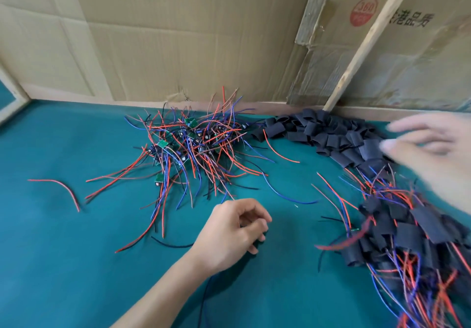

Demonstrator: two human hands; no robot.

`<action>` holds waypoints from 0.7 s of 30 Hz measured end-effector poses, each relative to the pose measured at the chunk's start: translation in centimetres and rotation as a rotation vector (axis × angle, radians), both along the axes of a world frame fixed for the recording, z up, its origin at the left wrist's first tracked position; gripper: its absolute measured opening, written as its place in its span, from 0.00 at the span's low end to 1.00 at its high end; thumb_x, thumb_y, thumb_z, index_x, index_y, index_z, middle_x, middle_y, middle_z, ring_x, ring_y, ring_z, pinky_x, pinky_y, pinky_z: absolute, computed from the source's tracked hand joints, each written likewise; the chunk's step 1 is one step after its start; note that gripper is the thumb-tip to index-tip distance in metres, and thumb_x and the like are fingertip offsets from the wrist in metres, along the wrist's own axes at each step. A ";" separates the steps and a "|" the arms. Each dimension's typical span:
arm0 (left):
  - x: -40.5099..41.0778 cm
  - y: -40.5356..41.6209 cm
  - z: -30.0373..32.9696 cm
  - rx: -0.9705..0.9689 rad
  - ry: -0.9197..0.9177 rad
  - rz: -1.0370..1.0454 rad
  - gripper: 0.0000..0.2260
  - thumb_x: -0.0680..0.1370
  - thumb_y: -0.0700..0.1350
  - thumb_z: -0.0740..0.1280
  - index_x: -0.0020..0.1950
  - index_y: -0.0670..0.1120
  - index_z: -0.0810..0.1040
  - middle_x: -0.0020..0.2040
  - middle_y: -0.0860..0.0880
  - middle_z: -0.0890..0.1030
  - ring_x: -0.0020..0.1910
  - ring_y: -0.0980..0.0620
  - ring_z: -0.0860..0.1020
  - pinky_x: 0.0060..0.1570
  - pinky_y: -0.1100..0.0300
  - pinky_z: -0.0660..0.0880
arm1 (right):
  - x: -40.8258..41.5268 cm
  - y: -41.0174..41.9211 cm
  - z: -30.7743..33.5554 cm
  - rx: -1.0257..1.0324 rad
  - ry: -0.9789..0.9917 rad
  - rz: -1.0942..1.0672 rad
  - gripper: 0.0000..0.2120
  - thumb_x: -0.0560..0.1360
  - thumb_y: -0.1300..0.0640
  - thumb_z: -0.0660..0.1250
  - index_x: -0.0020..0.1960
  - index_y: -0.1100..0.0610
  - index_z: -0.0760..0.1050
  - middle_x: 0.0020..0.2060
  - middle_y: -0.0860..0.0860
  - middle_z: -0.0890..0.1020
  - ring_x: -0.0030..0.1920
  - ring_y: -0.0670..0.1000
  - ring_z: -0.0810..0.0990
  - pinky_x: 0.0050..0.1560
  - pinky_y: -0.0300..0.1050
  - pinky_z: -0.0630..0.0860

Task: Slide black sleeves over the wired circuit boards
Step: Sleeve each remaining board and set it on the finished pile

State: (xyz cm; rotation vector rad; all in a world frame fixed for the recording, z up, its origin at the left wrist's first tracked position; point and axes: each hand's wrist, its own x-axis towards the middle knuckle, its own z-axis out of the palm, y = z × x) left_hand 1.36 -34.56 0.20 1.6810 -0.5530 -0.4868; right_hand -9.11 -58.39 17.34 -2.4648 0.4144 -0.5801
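Now L hand [233, 231] pinching dark wire end, R hand [430, 146] blurred, fingers spread over sleeves [331, 134].

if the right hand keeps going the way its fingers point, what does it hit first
Probably the pile of empty black sleeves. The right hand is blurred, fingers spread and pointing left, directly above that pile along the cardboard wall. Its height over the pile is unclear, so it might pass above.

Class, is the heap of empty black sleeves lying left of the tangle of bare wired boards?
No: the empty black sleeves lie right of the wired boards.
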 end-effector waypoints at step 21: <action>2.0 1.3 0.8 0.075 -0.105 0.446 0.08 0.74 0.36 0.64 0.38 0.46 0.79 0.28 0.47 0.79 0.24 0.51 0.81 0.23 0.59 0.77 | 18.9 12.2 -12.4 0.114 0.244 0.179 0.07 0.67 0.53 0.76 0.33 0.54 0.84 0.32 0.54 0.83 0.47 0.57 0.81 0.47 0.49 0.80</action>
